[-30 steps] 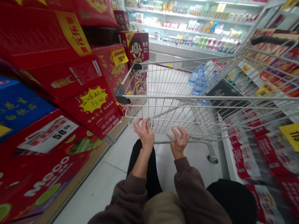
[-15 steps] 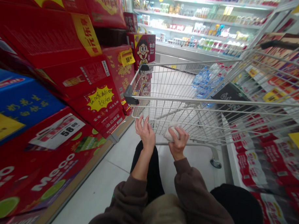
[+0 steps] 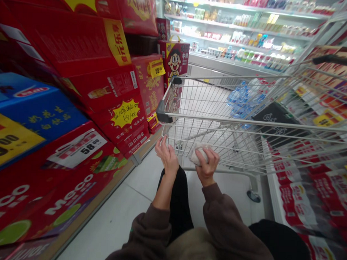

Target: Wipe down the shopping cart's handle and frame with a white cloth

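A wire shopping cart (image 3: 202,119) stands in front of me, with its dark corner cap (image 3: 163,113) at the left. My right hand (image 3: 208,165) is closed around a bunched whitish cloth (image 3: 195,155) and holds it against the cart's lower side wires. By the basket's lower left corner is my left hand (image 3: 167,156), fingers apart and slightly bent, the tips at or close to the wires. Whether those fingertips touch the metal I cannot tell.
Stacked red drink cartons (image 3: 105,116) and a blue carton (image 3: 49,106) line the left. Past the cart are wrapped water bottles (image 3: 243,100) and a refrigerated shelf (image 3: 236,26). A black box (image 3: 278,124) and red-and-white packs (image 3: 296,202) sit on the right. A caster (image 3: 253,196) rests on the floor.
The view has shifted, so the cart and shelves sit further right in the picture. My right hand still grips the cloth at the wires; my left hand is slightly lower and left relative to the cart.
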The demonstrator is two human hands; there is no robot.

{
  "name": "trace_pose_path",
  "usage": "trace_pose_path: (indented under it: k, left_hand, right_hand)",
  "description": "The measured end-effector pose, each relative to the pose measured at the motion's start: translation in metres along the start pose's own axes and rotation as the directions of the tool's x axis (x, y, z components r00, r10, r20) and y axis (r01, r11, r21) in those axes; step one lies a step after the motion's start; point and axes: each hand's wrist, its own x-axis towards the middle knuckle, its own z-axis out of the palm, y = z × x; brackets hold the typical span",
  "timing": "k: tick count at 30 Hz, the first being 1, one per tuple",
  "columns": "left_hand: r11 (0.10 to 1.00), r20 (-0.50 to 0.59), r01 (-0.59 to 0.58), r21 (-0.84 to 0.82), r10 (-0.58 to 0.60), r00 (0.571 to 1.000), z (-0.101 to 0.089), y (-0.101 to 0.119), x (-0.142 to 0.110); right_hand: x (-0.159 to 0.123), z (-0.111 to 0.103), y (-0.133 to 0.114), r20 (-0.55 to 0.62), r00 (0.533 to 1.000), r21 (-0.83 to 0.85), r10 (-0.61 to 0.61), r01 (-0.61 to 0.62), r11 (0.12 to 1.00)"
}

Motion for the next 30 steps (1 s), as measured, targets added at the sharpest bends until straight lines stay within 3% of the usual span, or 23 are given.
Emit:
trace_pose_path:
  k: [3,6,9,15,20,25,30]
  left_hand:
    - [0.991,0.129,0.036,-0.129,-0.019,0.992,-0.001,-0.014,0.008]
    - [0.97,0.254,0.093,-0.223,-0.034,0.967,-0.002,-0.021,0.011]
    - [0.965,0.274,0.129,-0.227,-0.064,0.96,-0.004,-0.022,0.01]
    - [0.948,0.305,0.198,-0.249,-0.117,0.945,-0.013,-0.02,0.015]
    - [0.872,0.373,0.257,-0.418,-0.094,0.923,-0.019,-0.026,0.021]
    - [0.811,0.308,0.257,-0.526,-0.1,0.946,-0.017,-0.033,0.019]
    - [0.916,0.198,0.177,-0.361,-0.11,0.974,-0.026,-0.035,0.026]
  right_hand:
    - [0.004,0.008,-0.001,0.003,1.0,-0.049,-0.004,0.004,0.999]
    - [-0.008,0.014,-0.005,0.089,0.995,-0.057,0.034,-0.029,0.998]
    - [-0.016,0.015,-0.013,0.115,0.992,-0.021,0.056,-0.054,0.998]
    - [0.014,0.022,-0.025,-0.016,0.999,-0.064,-0.039,0.037,0.997]
    - [0.013,0.026,-0.041,0.087,0.996,0.0,-0.01,0.01,1.0]
    - [0.034,0.035,-0.061,0.08,0.993,0.027,-0.088,0.086,0.996]
    - [0.037,0.05,-0.063,0.178,0.965,0.022,-0.191,0.19,0.982]
